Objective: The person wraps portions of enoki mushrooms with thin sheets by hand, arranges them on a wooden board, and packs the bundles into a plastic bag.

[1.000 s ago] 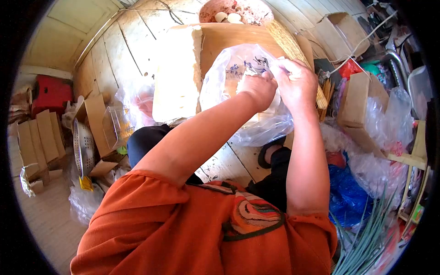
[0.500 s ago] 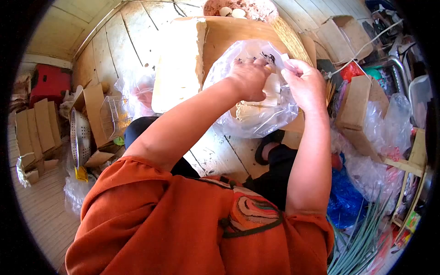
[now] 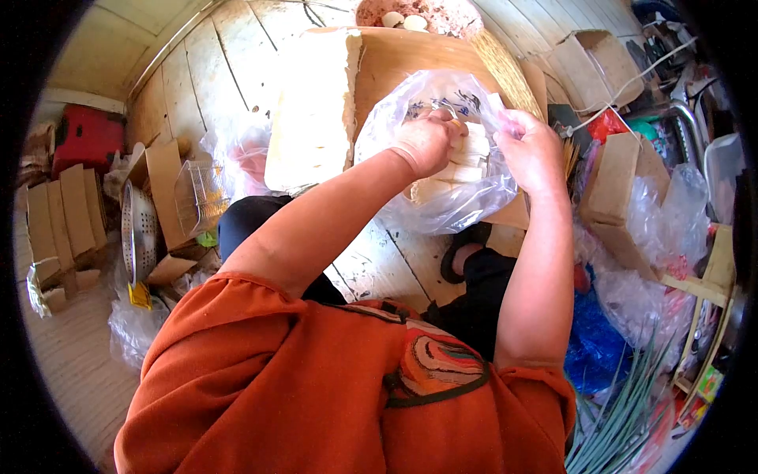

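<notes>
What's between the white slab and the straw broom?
In the head view: a clear plastic bag of pale pieces, the left hand over it, and bare wooden board.

Wall, upper left: cream panelling, pale strip along its lower edge.
Main floor: pale wooden planks, dark seams.
Lower-left floor: duller brown, finely lined flooring.
Right-edge furniture: light wooden frame, partly cropped, type undetermined.
Upper-right storage: open cardboard box.
Light: bright on the planks, dimmer lower left.
</notes>
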`<state>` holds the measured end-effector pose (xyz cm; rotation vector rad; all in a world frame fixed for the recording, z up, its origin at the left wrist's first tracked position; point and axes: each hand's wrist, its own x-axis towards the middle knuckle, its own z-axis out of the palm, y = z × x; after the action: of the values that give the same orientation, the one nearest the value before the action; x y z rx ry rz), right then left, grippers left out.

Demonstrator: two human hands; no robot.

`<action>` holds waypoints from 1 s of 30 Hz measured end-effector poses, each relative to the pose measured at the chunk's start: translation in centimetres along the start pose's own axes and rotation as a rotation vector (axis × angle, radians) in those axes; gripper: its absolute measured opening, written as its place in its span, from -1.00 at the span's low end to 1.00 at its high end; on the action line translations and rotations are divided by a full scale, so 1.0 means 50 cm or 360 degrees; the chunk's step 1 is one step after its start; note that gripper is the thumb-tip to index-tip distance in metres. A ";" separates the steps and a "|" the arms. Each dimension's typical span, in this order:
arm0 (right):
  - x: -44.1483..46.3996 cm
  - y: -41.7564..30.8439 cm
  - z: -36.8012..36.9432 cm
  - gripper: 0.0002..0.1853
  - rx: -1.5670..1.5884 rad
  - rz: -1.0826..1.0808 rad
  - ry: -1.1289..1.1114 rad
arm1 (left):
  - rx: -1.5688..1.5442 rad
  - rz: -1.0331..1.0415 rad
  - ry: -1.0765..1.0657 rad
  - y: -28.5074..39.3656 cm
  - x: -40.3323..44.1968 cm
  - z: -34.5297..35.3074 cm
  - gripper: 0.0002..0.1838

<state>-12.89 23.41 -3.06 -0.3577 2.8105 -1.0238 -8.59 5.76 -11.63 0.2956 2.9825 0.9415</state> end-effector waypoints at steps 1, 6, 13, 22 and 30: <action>0.000 -0.002 -0.002 -0.69 0.0012 0.0015 -0.0018 | -0.0050 -0.0013 -0.0010 0.000 -0.002 -0.004 -0.58; -0.002 0.003 -0.009 -0.64 -0.0115 0.0002 -0.0059 | 0.0144 -0.0356 0.0304 0.016 -0.047 -0.019 -0.15; 0.008 0.050 0.022 -0.38 0.0042 0.0268 -0.0267 | -0.0610 -0.0934 -0.0017 -0.003 -0.033 -0.009 -0.17; 0.028 0.083 0.043 -0.38 0.0124 0.0395 -0.0509 | -0.0788 -0.0873 0.0088 -0.032 -0.030 0.036 -0.30; 0.026 0.126 0.064 -0.41 0.0425 0.0630 -0.0679 | -0.0709 -0.0972 0.0097 -0.013 -0.036 0.028 -0.36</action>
<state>-14.61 25.75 -9.61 0.0160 2.2112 -1.0596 -6.85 5.73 -13.26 -0.6108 2.5243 1.4573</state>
